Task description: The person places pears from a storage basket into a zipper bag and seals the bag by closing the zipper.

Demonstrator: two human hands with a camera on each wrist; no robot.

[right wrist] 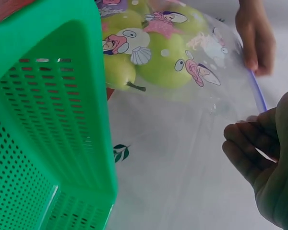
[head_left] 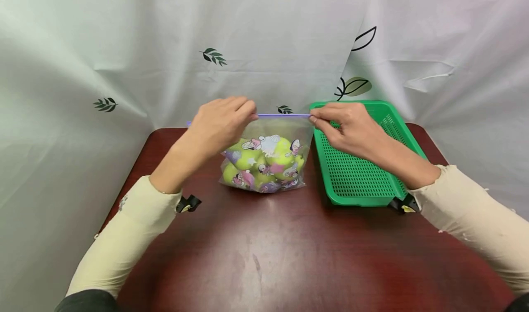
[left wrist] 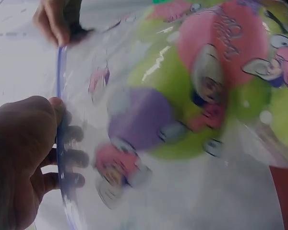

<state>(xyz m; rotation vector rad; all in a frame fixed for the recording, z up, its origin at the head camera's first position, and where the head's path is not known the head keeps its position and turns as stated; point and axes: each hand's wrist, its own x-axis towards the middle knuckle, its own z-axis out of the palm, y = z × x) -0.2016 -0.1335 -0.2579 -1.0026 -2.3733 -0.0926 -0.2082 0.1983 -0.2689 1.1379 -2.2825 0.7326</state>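
Observation:
A clear zip-lock bag (head_left: 270, 130) with a purple zip strip and pink and purple cartoon prints stands upright on the table. Several yellow-green fruits (head_left: 285, 150) lie inside it; one shows a stem (right wrist: 136, 86) in the right wrist view, and they look like pears. My left hand (head_left: 221, 121) pinches the zip strip left of its middle, thumb (left wrist: 57, 108) on one side and fingers behind the film. With thumb and fingers, my right hand (head_left: 351, 126) pinches the strip's right end. The strip's far left part is mostly hidden behind my left hand.
Close to the bag's right stands a green plastic basket (head_left: 330, 183) with perforated walls and floor, under my right forearm. Both rest on a dark red wooden table (head_left: 264, 247). A pale curtain (head_left: 264, 41) with leaf prints hangs behind and at both sides.

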